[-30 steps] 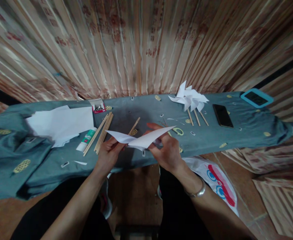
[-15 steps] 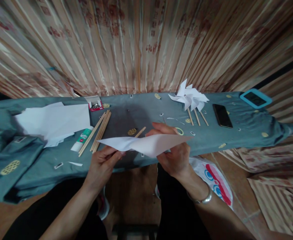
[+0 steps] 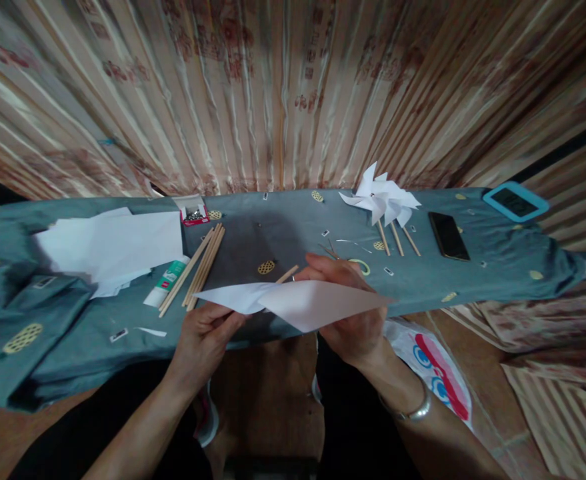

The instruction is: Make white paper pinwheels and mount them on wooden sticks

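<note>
A white paper pinwheel, its blades curved, is held over the front of the cloth-covered table between both hands. At its left side my left hand is closed, thumb and fingers pinching the paper. My right hand is closed around the right part, with its fingers partly hidden behind the paper. Beyond the paper the end of a wooden stick sticks out; the rest of it is covered, and I cannot tell whether it is held. Scissors with a green handle lie just past my right hand, partly hidden.
White paper sheets are stacked at left, near a box of metal pins, a glue stick and several wooden sticks. Finished pinwheels, a phone and a blue-framed device lie at right. A curtain hangs behind.
The paper has tilted, its middle edge now hanging lower. My right hand has shifted slightly, with its fingers closer together behind the paper; my left hand keeps its pinch.
</note>
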The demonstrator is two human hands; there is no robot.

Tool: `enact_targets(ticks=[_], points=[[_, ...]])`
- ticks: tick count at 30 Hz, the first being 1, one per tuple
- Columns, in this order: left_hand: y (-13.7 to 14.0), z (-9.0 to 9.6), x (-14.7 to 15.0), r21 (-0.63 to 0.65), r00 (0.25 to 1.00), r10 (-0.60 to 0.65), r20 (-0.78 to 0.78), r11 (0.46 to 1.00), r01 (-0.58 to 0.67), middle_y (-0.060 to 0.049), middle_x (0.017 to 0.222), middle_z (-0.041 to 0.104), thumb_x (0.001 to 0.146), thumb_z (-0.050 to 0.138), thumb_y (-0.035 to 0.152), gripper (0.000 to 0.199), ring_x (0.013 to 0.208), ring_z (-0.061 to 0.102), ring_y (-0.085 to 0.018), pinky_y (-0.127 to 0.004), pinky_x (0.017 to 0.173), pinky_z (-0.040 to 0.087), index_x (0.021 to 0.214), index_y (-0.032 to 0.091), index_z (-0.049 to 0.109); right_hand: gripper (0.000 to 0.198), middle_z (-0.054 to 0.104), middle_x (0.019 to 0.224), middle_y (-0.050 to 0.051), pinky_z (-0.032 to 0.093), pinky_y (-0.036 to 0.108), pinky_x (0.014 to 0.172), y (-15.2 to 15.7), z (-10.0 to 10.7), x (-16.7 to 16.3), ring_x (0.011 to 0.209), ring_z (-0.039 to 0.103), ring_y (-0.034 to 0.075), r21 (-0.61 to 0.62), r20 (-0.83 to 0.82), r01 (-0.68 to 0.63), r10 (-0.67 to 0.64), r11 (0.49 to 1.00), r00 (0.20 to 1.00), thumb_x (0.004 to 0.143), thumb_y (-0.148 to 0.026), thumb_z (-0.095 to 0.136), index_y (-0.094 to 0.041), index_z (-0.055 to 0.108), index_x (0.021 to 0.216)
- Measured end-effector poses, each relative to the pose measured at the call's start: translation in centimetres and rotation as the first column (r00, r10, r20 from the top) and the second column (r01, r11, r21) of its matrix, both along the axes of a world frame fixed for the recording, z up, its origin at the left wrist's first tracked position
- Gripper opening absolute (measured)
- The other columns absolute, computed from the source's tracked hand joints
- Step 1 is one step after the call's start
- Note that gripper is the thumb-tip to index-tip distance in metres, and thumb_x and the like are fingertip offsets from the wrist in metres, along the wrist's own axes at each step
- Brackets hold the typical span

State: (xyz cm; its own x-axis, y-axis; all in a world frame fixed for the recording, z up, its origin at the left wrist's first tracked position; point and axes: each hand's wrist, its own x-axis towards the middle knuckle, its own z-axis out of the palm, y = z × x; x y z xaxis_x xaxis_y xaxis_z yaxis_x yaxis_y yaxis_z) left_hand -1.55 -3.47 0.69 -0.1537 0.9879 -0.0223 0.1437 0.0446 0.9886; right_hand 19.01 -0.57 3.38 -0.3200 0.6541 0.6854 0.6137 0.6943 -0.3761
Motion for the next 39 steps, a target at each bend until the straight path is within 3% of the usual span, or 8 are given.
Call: enact_targets(ticks=[20, 28, 32, 35, 39], points=[[-0.2, 0.2, -0.2, 0.007, 1.0, 0.005, -0.023, 1.0, -0.005, -0.002, 0.054, 0.067, 0.062, 0.068, 0.03, 0.014, 0.054, 0.056, -0.017, -0.026, 0.055, 0.044, 0.053, 0.021, 0.072, 0.036, 0.076, 0.098, 0.002, 0.055, 0.039, 0.086, 0.1, 0.0, -0.4, 0.093, 0.07, 0.02, 0.002, -0.057, -0.014, 0.015, 1.0, 0.998, 0.088, -0.014, 0.057, -0.024, 0.053, 0.122], [-0.2, 0.5, -0.2, 0.028, 1.0, -0.025, 0.009, 0.999, 0.024, -0.003, 0.055, 0.064, 0.066, 0.072, 0.032, 0.017, 0.068, 0.065, -0.023, -0.032, 0.067, 0.051, 0.054, 0.022, 0.072, 0.037, 0.075, 0.096, 0.003, 0.055, 0.039, 0.086, 0.2, -0.4, -0.4, 0.091, 0.07, 0.021, -0.004, -0.07, -0.014, 0.014, 1.0, 0.997, 0.088, -0.015, 0.056, -0.024, 0.052, 0.124], [-0.3, 0.3, -0.5, 0.064, 0.999, -0.042, -0.007, 0.997, 0.043, -0.003, 0.058, 0.064, 0.069, 0.071, 0.028, 0.011, 0.074, 0.066, -0.023, -0.032, 0.071, 0.053, 0.06, 0.023, 0.076, 0.031, 0.075, 0.099, 0.004, 0.056, 0.04, 0.086, 0.1, -0.5, -0.3, 0.091, 0.07, 0.023, -0.056, -0.077, 0.002, -0.006, 0.998, 0.997, 0.086, -0.017, 0.058, -0.025, 0.056, 0.116], [-0.4, -0.2, -0.9, 0.098, 0.998, -0.063, -0.031, 0.993, 0.066, -0.003, 0.073, 0.07, 0.072, 0.07, 0.024, 0.01, 0.081, 0.067, -0.021, -0.03, 0.078, 0.052, 0.071, 0.026, 0.08, 0.026, 0.074, 0.107, 0.005, 0.056, 0.041, 0.088, 0.1, -0.6, -0.3, 0.097, 0.071, 0.023, -0.128, -0.117, 0.009, -0.024, 0.992, 0.993, 0.083, -0.016, 0.062, -0.025, 0.061, 0.108], [-0.3, -0.8, -1.3, 0.116, 0.994, -0.085, -0.062, 0.989, 0.092, -0.003, 0.088, 0.073, 0.076, 0.07, 0.024, 0.013, 0.082, 0.066, -0.017, -0.026, 0.075, 0.051, 0.081, 0.029, 0.081, 0.02, 0.074, 0.11, 0.006, 0.058, 0.036, 0.081, 0.4, -0.9, -0.4, 0.093, 0.072, 0.02, -0.292, -0.206, 0.003, -0.066, 0.956, 0.976, 0.081, -0.017, 0.064, -0.022, 0.067, 0.1]])
